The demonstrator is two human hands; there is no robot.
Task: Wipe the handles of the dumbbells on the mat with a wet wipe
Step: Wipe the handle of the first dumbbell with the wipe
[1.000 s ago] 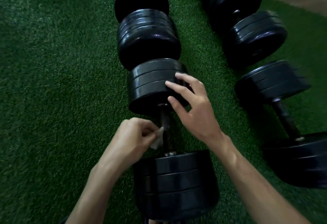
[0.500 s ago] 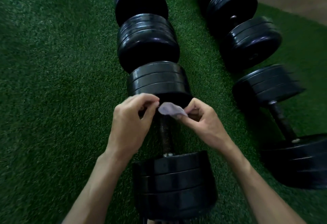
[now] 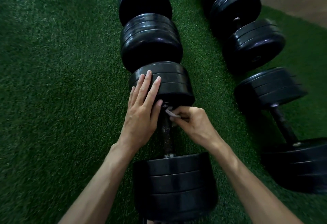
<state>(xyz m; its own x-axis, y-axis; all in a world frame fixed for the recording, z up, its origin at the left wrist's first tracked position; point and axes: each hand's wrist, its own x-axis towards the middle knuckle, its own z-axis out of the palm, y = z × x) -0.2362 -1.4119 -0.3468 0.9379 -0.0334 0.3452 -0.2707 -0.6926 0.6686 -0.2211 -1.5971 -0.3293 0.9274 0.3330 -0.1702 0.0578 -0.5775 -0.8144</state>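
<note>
- The left hand (image 3: 141, 110) lies flat, fingers straight, on the far weight stack (image 3: 169, 82) of the nearest dumbbell (image 3: 168, 135), which lies lengthwise on the green turf mat (image 3: 62, 82), one stack at the mat's near edge.
- The right hand (image 3: 191, 123) pinches a small crumpled wet wipe (image 3: 170, 113) between thumb and curled fingers, holding it against the far end of the knurled handle (image 3: 167, 135), just below the far stack.
- The wipe sits at the tips of the right fingers, touching the bar's right side; the left thumb is just beside it on the other side.
- To do this step well, I would wrap the wipe round the bar rather than dab one face, then draw it toward the near stack (image 3: 175, 179), twisting so the knurling is covered all the way round.
- The flat left hand should press enough to stop the dumbbell rolling.
- The underside of the bar is hidden; it likely needs the dumbbell rolled.
- More dumbbells lie toward the mat's far edge (image 3: 150, 41), and others along its right side (image 3: 283, 126), apparently awaiting their turn.
</note>
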